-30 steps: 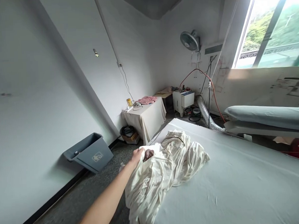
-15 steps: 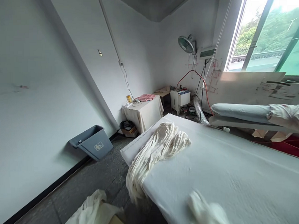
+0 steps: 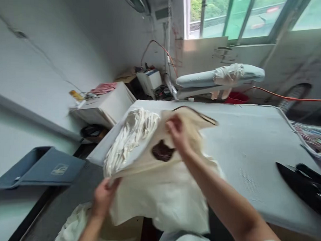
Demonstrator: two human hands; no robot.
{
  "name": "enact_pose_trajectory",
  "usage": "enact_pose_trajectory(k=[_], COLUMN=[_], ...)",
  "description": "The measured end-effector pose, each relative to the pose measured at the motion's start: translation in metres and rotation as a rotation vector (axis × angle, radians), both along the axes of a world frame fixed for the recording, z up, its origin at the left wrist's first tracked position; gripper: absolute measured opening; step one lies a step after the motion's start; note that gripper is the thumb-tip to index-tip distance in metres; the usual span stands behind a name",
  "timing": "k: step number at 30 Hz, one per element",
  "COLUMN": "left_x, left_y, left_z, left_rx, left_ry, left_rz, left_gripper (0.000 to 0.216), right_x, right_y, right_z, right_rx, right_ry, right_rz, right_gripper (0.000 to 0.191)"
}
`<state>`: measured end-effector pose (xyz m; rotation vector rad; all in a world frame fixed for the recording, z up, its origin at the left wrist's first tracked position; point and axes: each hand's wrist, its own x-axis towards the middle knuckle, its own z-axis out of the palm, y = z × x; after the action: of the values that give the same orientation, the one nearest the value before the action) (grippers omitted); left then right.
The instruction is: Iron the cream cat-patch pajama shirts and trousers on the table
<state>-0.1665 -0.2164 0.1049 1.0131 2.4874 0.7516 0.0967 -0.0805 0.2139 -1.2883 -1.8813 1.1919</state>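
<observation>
A cream cloth garment (image 3: 149, 170) with a dark brown patch (image 3: 163, 150) and dark edging hangs spread over the near side of the white padded table (image 3: 245, 142). At its lower left edge my left hand (image 3: 103, 194) is closed on the fabric. My right hand (image 3: 178, 132) pinches the garment's upper part, just above the brown patch; motion blurs its fingers somewhat. Beyond the garment, to the left, a gathered heap of off-white garments (image 3: 129, 135) lies along the table's left end. A black iron (image 3: 305, 189) rests at the table's right side.
More pale cloth (image 3: 74, 225) lies low at the bottom left. A grey bin (image 3: 57, 169) stands by the left wall. Behind the table is a narrow padded ironing arm (image 3: 201, 78) with cloth on it. A covered side table (image 3: 104, 105) stands at the back left.
The view has swung right and down. Both my hands have come into view, holding the cream garment over the table. The iron at the right now shows.
</observation>
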Motion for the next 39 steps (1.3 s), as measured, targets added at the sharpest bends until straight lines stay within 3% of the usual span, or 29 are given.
enact_pose_trajectory(k=[3, 5, 6, 7, 9, 11, 13, 14, 16, 18, 20, 22, 24, 26, 29, 31, 33, 34, 36, 39], left_x=[-0.07, -0.088, -0.085, -0.074, -0.027, 0.039, 0.109, 0.141, 0.193, 0.227, 0.247, 0.256, 0.26, 0.262, 0.26, 0.253, 0.245, 0.24, 0.234, 0.236], left_y=[-0.013, -0.015, -0.009, 0.002, 0.04, 0.092, 0.146, 0.171, 0.21, 0.235, 0.249, 0.257, 0.261, 0.263, 0.264, 0.259, 0.248, 0.241, 0.227, 0.209], left_z=[-0.032, -0.06, -0.074, -0.086, -0.104, -0.113, -0.116, -0.117, -0.12, -0.125, -0.129, -0.132, -0.131, -0.128, -0.116, -0.105, -0.095, -0.092, -0.09, -0.097], left_rx=[-0.113, -0.099, -0.05, 0.005, 0.091, 0.122, 0.163, 0.16, 0.138, 0.101, 0.073, 0.069, 0.08, 0.086, 0.067, 0.116, 0.198, 0.213, 0.155, 0.027], left_ry=[0.215, 0.231, 0.195, 0.123, -0.11, -0.31, -0.25, -0.148, 0.016, 0.119, 0.164, 0.174, 0.16, 0.136, 0.08, 0.062, 0.049, 0.023, -0.056, -0.114], left_rz=[0.226, 0.281, 0.267, 0.225, 0.031, -0.288, -0.733, -0.973, -1.301, -1.417, -1.409, -1.395, -1.404, -1.413, -1.363, -1.193, -1.022, -1.015, -1.135, -1.245], left_gripper=[0.04, 0.029, 0.025, 0.023, 0.029, 0.035, 0.034, 0.033, 0.039, 0.049, 0.058, 0.063, 0.064, 0.065, 0.052, 0.034, 0.023, 0.022, 0.024, 0.022], right_x=[0.016, 0.05, 0.072, 0.094, 0.134, 0.157, 0.168, 0.174, 0.193, 0.225, 0.251, 0.251, 0.22, 0.177, 0.143, 0.157, 0.193, 0.213, 0.247, 0.266], right_y=[0.004, -0.021, -0.036, -0.049, -0.064, -0.059, -0.037, -0.022, 0.004, 0.015, 0.007, -0.011, -0.024, -0.026, -0.01, 0.006, 0.016, 0.016, 0.008, -0.013], right_z=[-0.042, -0.087, -0.11, -0.131, -0.167, -0.19, -0.204, -0.208, -0.208, -0.203, -0.195, -0.187, -0.186, -0.191, -0.202, -0.204, -0.201, -0.199, -0.194, -0.19], right_rx=[0.005, -0.061, -0.129, -0.197, -0.278, -0.229, -0.167, -0.176, -0.245, -0.313, -0.33, -0.291, -0.233, -0.175, -0.147, -0.189, -0.283, -0.342, -0.444, -0.402], right_ry=[0.066, 0.03, -0.013, -0.052, -0.131, -0.221, -0.312, -0.345, -0.399, -0.449, -0.492, -0.486, -0.433, -0.358, -0.251, -0.212, -0.237, -0.27, -0.347, -0.368], right_rz=[0.252, 0.426, 0.414, 0.314, -0.125, -0.523, -0.642, -0.636, -0.7, -0.907, -1.098, -1.141, -1.005, -0.753, -0.558, -0.617, -0.697, -0.728, -0.786, -0.91], right_gripper=[0.038, 0.029, 0.025, 0.026, 0.032, 0.041, 0.047, 0.043, 0.032, 0.039, 0.05, 0.059, 0.061, 0.056, 0.03, 0.038, 0.049, 0.049, 0.045, 0.043])
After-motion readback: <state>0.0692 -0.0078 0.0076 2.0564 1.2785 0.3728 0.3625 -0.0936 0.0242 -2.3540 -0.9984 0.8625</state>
